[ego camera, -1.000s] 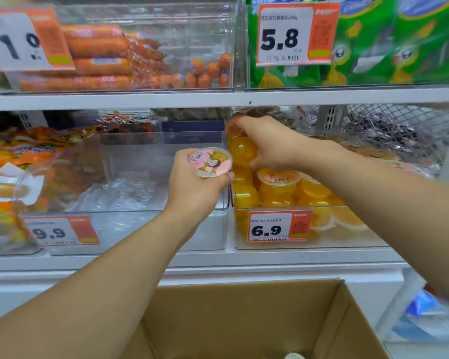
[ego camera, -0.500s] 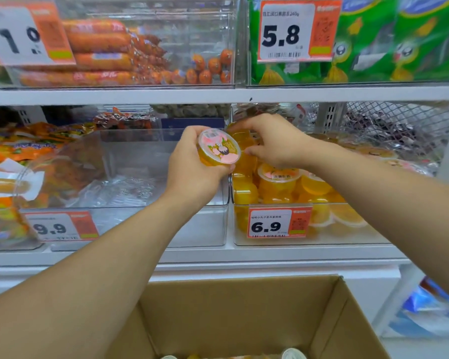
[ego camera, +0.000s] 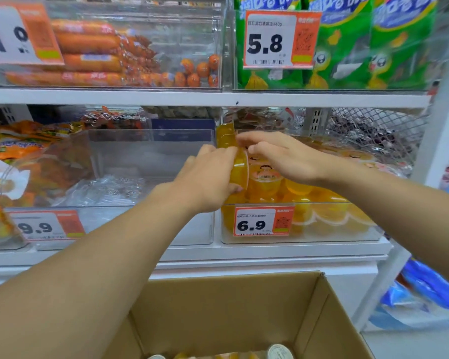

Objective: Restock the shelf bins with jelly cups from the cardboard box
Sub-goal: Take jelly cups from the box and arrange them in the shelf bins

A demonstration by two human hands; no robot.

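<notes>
Now that the left hand (ego camera: 208,177) has carried its gripped jelly cup (ego camera: 239,168) sideways over the right-hand bin (ego camera: 335,237), the right hand (ego camera: 278,154), fingers relaxed, steadies the stack, so placement appears imminent.

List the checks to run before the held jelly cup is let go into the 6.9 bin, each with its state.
1. Left hand grips the jelly cup: ok.
2. Cup is over the 6.9 bin, not its neighbour: ok.
3. Cup upright: not ok, it is tipped on its side.
4. Right hand out of the way: not ok, it hovers over the stack.
5. Cardboard box has cups left: ok.
</notes>
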